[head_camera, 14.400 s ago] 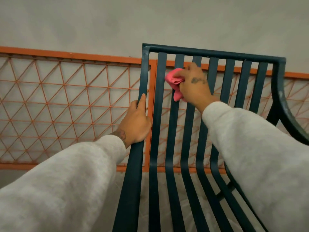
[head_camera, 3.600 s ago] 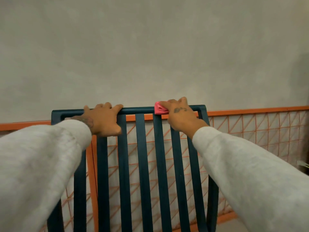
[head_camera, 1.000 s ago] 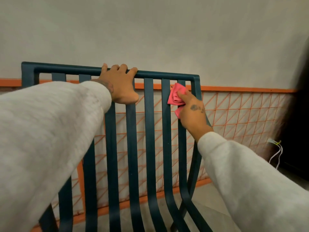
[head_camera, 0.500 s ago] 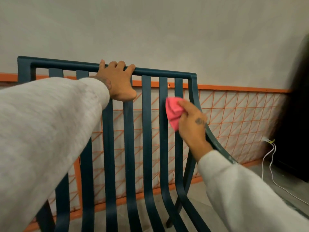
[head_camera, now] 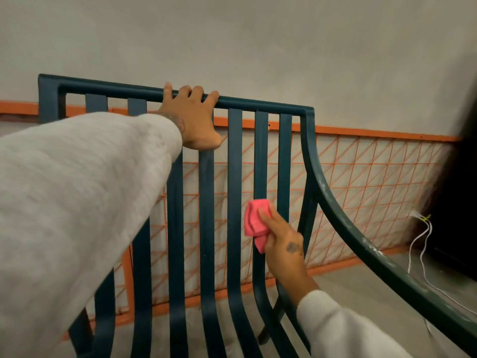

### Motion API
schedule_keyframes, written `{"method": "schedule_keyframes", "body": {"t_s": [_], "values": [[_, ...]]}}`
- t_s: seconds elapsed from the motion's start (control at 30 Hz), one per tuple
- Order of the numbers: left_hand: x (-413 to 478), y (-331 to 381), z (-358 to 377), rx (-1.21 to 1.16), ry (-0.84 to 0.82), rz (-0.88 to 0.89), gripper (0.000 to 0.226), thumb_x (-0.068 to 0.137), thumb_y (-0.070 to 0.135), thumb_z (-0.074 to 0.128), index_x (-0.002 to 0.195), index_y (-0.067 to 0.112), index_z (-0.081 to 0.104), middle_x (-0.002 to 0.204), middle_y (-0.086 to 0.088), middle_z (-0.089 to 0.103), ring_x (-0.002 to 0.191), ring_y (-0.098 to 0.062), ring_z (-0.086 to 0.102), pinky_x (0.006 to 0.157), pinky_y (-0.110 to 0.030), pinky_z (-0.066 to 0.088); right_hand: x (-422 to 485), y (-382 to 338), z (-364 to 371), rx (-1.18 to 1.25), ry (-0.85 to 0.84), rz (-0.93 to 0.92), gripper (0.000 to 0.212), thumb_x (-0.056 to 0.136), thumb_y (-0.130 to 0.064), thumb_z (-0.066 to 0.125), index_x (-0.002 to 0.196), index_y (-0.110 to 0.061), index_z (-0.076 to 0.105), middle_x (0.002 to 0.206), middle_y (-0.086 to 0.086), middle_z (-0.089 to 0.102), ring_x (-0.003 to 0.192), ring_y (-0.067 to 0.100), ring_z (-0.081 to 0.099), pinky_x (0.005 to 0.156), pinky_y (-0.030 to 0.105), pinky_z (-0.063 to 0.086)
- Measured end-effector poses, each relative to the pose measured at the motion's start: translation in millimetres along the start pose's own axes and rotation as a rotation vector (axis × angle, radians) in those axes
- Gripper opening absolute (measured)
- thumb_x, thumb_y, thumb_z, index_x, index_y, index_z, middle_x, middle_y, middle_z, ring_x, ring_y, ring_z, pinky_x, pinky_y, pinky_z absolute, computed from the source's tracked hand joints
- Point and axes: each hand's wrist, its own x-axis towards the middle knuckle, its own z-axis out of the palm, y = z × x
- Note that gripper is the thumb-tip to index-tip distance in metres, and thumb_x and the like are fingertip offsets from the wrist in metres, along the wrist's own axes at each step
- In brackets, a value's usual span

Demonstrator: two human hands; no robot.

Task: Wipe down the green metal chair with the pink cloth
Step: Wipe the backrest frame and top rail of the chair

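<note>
Green metal chair [head_camera: 233,161]: dark green slatted back and curved armrest, filling the middle of the view; taken as landmark for all entries.

Left sleeve [head_camera: 77,202]: pale grey, crossing in front of the chair's left slats.

Left hand [head_camera: 192,120]: at the chair's top rail, fingers curled over the bar, thumb below; a closed steadying grip.

Orange mesh panel [head_camera: 361,182]: behind the chair, against the wall, seen through the slat gaps.

Pink cloth [head_camera: 254,220]: bunched, pressed against the second slat from the chair's right edge, about mid-height of the back.

Right hand [head_camera: 282,244]: just right of the cloth, fingers closed round it, pinching it onto the slat.

Armrest [head_camera: 366,244]: sweeping down from the chair's right upright; pale marks show on its upper face.

White cord [head_camera: 420,244]: right of the armrest, on the floor.

Step in hand, by judgement: wiping a back slat lengthwise. Next move calls for running the cloth on down to the slat's curve, then shifting to the neighbouring slat, keeping pressure while the rail grip braces the chair.
</note>
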Motion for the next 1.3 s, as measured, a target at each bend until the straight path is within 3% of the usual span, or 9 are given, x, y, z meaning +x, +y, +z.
{"method": "schedule_keyframes", "body": {"t_s": [0.07,0.13,0.27,0.33,0.5,0.57,0.73,1.07,1.3], "values": [[-1,0,-1,0.003,-0.008,-0.006,0.106,0.057,0.056,0.038,0.155,0.022,0.017,0.151,-0.014,0.033,0.142,-0.038,0.028,0.118,-0.064,0.005,-27,4,7,0.054,0.008,0.104,0.053,0.091,0.009,0.055,0.135,-0.021,0.053,0.141,-0.01,0.035,0.13,0.013,0.041,0.1,-0.002,0.026],[-2,1,-1,0.009,-0.012,-0.01,0.107,0.056,0.057,0.038,0.155,0.022,0.016,0.152,-0.014,0.033,0.142,-0.038,0.028,0.118,-0.064,0.005,-26,3,8,0.027,0.026,0.095,0.049,0.091,0.008,0.056,0.133,-0.016,0.055,0.14,-0.009,0.038,0.128,0.011,0.04,0.096,-0.005,0.028],[-3,1,-3,-0.002,-0.018,-0.009,0.106,0.057,0.055,0.039,0.155,0.022,0.017,0.153,-0.013,0.032,0.143,-0.037,0.027,0.119,-0.063,0.005,28,-17,-5,-0.045,0.083,-0.01,0.047,0.09,0.004,0.057,0.133,-0.016,0.059,0.148,0.007,0.045,0.134,0.028,0.044,0.112,0.041,0.039],[-2,-1,-4,-0.014,-0.023,-0.01,0.106,0.057,0.051,0.04,0.156,0.022,0.016,0.154,-0.012,0.031,0.144,-0.036,0.026,0.12,-0.062,0.006,68,-38,-16,-0.063,0.1,-0.061,0.047,0.092,0.003,0.053,0.133,-0.019,0.059,0.149,0.005,0.044,0.136,0.028,0.042,0.112,0.044,0.038],[-2,-2,-4,-0.02,-0.039,-0.006,0.107,0.057,0.05,0.04,0.157,0.023,0.012,0.157,-0.011,0.027,0.146,-0.034,0.022,0.12,-0.06,0.003,134,-106,-52,-0.096,0.287,-0.147,0.036,0.1,0.0,0.045,0.128,-0.014,0.062,0.135,0.003,0.057,0.117,0.001,0.054,0.079,-0.004,0.041],[-2,-3,-4,-0.018,-0.038,-0.004,0.107,0.057,0.052,0.039,0.157,0.023,0.011,0.158,-0.011,0.025,0.147,-0.034,0.02,0.12,-0.061,0.002,151,-126,-61,-0.051,0.335,-0.151,0.038,0.1,0.001,0.044,0.129,-0.014,0.063,0.141,0.002,0.052,0.124,0.003,0.049,0.091,-0.007,0.03],[-3,-4,-3,-0.035,-0.033,-0.013,0.107,0.057,0.048,0.036,0.157,0.023,0.011,0.158,-0.009,0.025,0.148,-0.032,0.019,0.12,-0.06,0.0,142,-114,-29,-0.119,0.086,-0.287,0.041,0.097,-0.007,0.053,0.135,-0.022,0.058,0.142,0.011,0.047,0.128,0.027,0.048,0.113,0.04,0.038],[-5,-6,-2,-0.069,-0.031,-0.018,0.105,0.062,0.04,0.048,0.158,0.024,0.009,0.159,-0.009,0.023,0.149,-0.031,0.016,0.121,-0.057,-0.003,44,-47,5,-0.452,-0.076,-0.373,0.056,0.073,0.003,0.077,0.124,-0.018,0.067,0.133,0.004,0.062,0.113,0.037,0.059,0.083,0.049,0.057],[-2,-9,-5,-0.069,-0.057,-0.008,0.101,0.071,0.027,0.06,0.158,0.023,0.008,0.159,-0.008,0.021,0.149,-0.03,0.015,0.121,-0.057,-0.002,122,-100,-23,-0.484,0.039,-0.413,0.052,0.091,-0.004,0.061,0.139,-0.021,0.053,0.149,0.003,0.045,0.128,0.031,0.042,0.107,0.04,0.036]]}}
